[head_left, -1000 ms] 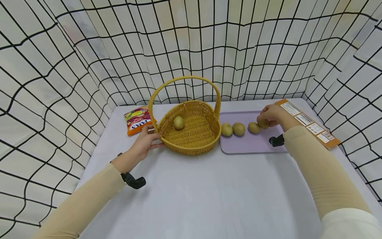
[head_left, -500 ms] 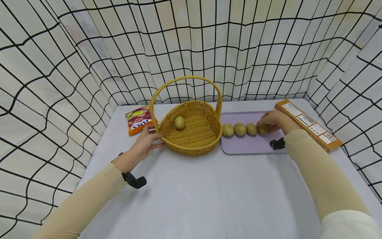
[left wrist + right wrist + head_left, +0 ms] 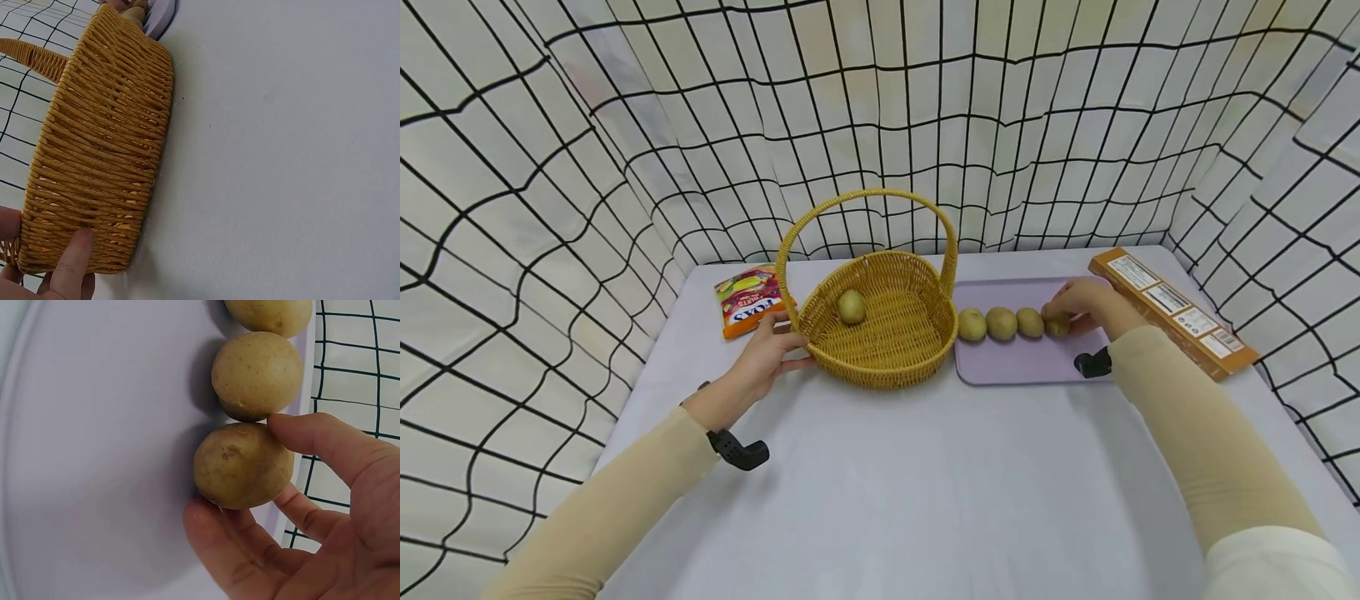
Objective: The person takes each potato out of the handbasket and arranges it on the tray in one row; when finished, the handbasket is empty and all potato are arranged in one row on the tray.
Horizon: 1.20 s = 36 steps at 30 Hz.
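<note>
A yellow wicker basket (image 3: 880, 367) with a tall arched handle stands mid-table. One potato (image 3: 852, 307) lies inside it. My left hand (image 3: 767, 354) grips the basket at its left end; in the left wrist view a finger (image 3: 74, 259) lies along the woven outer wall. On the lilac tray (image 3: 1022, 367), several potatoes form a row along the middle. My right hand (image 3: 1088, 307) holds the rightmost potato (image 3: 242, 465), thumb on one side and fingers curled round the other. The neighbouring potato (image 3: 257, 375) sits right against it.
Behind my left hand lies a colourful snack packet (image 3: 749, 300) with an orange edge. An orange-brown box (image 3: 1172, 312) with white labels lies at the tray's right. Black netting (image 3: 880, 129) over white cloth encloses the back and sides. White table surface (image 3: 895, 483) stretches in front.
My right hand has lowered its potato into the row, and the neighbouring potato has shifted left, closing the gap in the row. My left hand stays on the basket.
</note>
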Tool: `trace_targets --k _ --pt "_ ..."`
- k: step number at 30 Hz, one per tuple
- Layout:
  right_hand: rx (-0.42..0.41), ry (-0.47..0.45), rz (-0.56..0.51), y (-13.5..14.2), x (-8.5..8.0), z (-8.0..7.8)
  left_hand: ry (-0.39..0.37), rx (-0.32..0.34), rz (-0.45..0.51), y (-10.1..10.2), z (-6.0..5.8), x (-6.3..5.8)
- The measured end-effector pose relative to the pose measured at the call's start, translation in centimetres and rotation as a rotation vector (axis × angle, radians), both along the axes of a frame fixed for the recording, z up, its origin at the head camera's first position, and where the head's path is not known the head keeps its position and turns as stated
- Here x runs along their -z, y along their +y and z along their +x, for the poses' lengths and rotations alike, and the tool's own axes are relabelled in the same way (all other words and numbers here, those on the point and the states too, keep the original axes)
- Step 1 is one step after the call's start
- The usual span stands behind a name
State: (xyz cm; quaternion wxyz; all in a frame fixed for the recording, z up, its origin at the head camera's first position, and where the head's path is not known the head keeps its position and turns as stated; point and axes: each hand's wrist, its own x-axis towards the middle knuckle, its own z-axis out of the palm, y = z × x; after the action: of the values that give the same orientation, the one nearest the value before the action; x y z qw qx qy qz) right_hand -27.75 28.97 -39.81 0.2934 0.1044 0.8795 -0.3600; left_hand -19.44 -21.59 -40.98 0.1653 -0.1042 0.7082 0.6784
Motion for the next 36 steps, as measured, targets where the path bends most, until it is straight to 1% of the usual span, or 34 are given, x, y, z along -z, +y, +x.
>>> trace_targets --k 5,9,16,21,26,32,34,36 --pt "-0.042 -0.016 0.027 0.0 0.0 -0.3 -0.009 -0.005 0.004 0.0 -0.1 0.0" --pt "-0.060 -0.035 0.044 0.3 0.2 -0.4 -0.007 0.001 0.001 0.1 -0.1 0.0" --pt "-0.057 -0.036 0.046 0.6 -1.0 0.0 -0.008 -0.001 -0.011 0.2 -0.2 0.0" --pt "-0.066 -0.009 0.058 0.7 -1.5 -0.2 -0.012 -0.008 -0.013 0.1 -0.3 0.1" --pt "-0.107 0.025 0.063 0.1 -2.4 -0.3 -0.007 -0.007 0.001 0.1 -0.4 0.2" --pt "-0.104 0.076 0.037 -1.4 -3.8 -0.2 -0.009 -0.004 0.001 0.1 -0.4 0.1" --pt "-0.097 0.098 0.020 -2.0 -4.3 0.1 -0.011 -0.007 -0.004 0.1 -0.4 0.2" --pt "-0.112 0.113 0.015 -2.7 -4.9 0.4 -0.013 -0.009 -0.012 0.1 -0.3 0.2"
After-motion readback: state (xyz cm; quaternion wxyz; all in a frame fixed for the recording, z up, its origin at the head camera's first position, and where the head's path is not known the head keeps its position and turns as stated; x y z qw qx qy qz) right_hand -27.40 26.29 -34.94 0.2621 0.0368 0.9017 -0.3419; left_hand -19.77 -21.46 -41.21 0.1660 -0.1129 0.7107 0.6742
